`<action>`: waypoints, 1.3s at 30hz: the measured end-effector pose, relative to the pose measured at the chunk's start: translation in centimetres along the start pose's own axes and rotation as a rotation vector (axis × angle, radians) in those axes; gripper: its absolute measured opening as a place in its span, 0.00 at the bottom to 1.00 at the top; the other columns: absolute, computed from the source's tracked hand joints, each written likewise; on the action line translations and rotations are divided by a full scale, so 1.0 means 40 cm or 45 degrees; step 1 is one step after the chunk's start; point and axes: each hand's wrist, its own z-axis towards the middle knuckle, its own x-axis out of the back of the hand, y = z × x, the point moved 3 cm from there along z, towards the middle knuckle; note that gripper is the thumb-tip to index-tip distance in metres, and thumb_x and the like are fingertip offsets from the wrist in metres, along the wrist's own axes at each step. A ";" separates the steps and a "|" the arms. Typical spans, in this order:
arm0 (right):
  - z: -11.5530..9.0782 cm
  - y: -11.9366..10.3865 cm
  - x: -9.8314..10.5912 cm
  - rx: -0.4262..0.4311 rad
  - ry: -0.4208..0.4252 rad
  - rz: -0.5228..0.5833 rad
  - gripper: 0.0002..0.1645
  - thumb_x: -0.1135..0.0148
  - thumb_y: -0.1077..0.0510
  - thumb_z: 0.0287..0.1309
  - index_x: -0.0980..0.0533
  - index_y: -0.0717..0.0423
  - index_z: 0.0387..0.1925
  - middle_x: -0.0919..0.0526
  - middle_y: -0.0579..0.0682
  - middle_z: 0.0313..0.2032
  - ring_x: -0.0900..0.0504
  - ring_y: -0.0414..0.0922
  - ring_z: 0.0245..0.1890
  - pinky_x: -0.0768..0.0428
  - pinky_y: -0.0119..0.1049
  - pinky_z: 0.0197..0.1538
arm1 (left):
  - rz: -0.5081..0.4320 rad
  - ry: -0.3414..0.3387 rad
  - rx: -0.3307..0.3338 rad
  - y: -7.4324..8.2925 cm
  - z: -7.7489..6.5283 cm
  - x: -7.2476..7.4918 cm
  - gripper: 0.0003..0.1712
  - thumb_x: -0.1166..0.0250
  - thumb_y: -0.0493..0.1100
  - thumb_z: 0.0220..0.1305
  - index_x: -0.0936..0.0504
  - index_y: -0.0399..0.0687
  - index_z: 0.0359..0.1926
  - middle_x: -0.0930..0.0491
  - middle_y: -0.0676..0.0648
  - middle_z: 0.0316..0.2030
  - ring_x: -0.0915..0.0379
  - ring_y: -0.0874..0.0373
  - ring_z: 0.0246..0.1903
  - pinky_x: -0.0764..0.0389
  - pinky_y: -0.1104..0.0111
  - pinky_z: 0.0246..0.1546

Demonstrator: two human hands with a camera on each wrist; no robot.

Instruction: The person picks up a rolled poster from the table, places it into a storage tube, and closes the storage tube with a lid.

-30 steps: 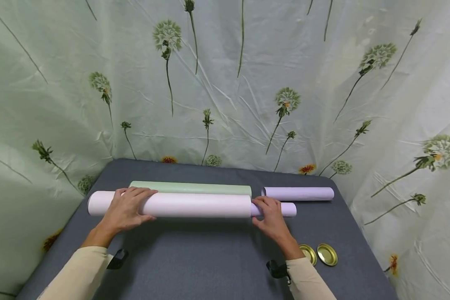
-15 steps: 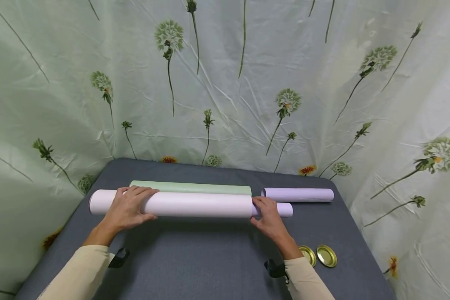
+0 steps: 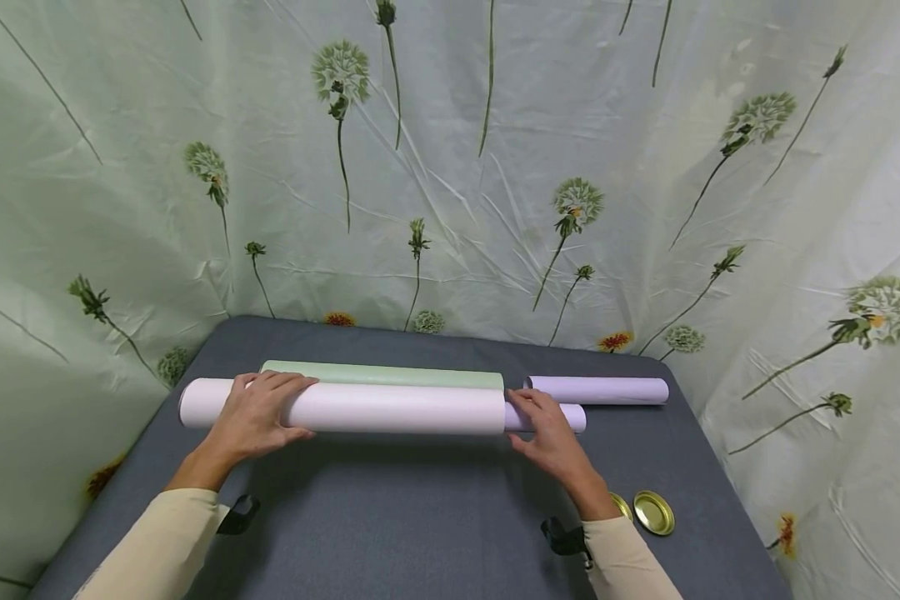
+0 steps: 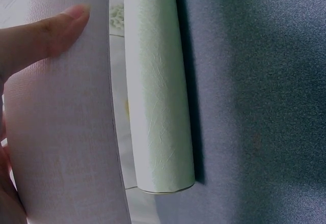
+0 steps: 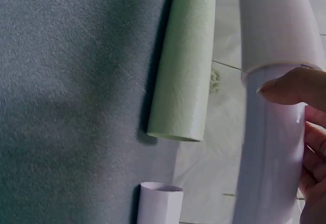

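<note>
Floral sheeting [image 3: 450, 167] is backing the grey table [image 3: 390, 533]. My left hand [image 3: 255, 417] is gripping the white roll [image 3: 405, 408]; my right hand [image 3: 551, 435] is holding the lilac tube [image 3: 575, 418] projecting from its right end. Less is showing than a second ago; insertion is seemingly advancing.

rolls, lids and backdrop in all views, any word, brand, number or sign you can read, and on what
No readable text anywhere.
White roll, inner lavender roll, green roll, far lavender roll: no lettering visible.
Gold lids: none visible, too small to be sure.
Backdrop: printed flowers, no words or numbers.
</note>
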 end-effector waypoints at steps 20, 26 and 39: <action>-0.052 0.090 0.117 -0.020 0.310 0.684 0.29 0.30 0.82 0.35 0.22 0.74 0.46 0.24 0.70 0.48 0.26 0.42 0.54 0.35 0.24 0.60 | 0.012 0.049 -0.037 -0.002 0.001 -0.001 0.42 0.18 0.51 0.32 0.20 0.46 0.53 0.19 0.41 0.48 0.26 0.43 0.49 0.37 0.41 0.48; -0.089 0.142 0.135 -0.222 0.492 0.949 0.24 0.38 0.84 0.44 0.27 0.81 0.48 0.21 0.58 0.50 0.27 0.42 0.56 0.34 0.31 0.57 | 0.008 0.063 -0.045 0.000 0.007 0.002 0.41 0.18 0.51 0.32 0.20 0.46 0.53 0.18 0.42 0.48 0.26 0.44 0.49 0.37 0.41 0.48; -0.168 0.238 0.066 -0.266 0.247 1.560 0.24 0.53 0.80 0.61 0.34 0.76 0.60 0.21 0.52 0.57 0.23 0.43 0.55 0.25 0.31 0.54 | 0.014 0.059 -0.036 -0.002 -0.004 0.003 0.41 0.18 0.51 0.31 0.19 0.47 0.52 0.18 0.42 0.47 0.26 0.44 0.48 0.36 0.41 0.47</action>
